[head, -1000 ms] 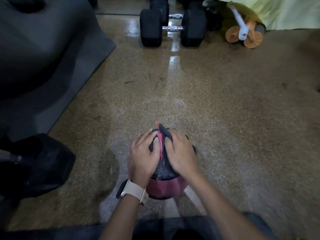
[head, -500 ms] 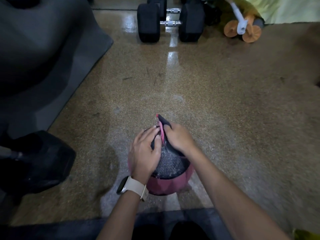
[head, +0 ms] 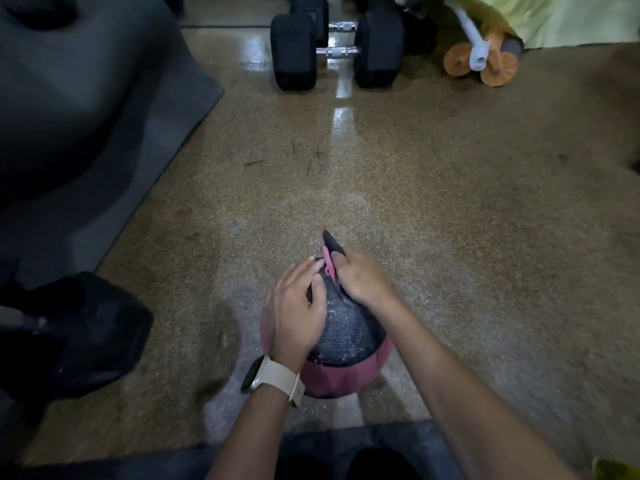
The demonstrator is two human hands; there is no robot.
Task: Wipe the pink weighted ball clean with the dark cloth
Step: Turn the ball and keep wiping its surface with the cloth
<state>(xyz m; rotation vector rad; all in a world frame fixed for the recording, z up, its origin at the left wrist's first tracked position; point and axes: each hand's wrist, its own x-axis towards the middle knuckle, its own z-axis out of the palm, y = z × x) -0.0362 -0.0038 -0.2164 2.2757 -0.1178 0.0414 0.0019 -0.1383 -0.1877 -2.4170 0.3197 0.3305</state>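
The ball (head: pixel 332 375) sits on the floor just under you, between your forearms, with the cloth (head: pixel 346 327) draped over its top. Your left hand (head: pixel 298 306) lies flat on the left side, fingers straight. Your right hand (head: pixel 363 282), slightly farther out, bunches the cloth's far corner, which points away from you.

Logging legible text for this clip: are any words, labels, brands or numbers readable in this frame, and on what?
No text can be read.
dark cloth: fine pale repeating pattern, too small and blurred to tell if it is lettering.
watch: screen dark and seen nearly edge-on, nothing shown.
dumbbells: no number or brand shows on the black heads.
pink weighted ball: no marking on its bare part.
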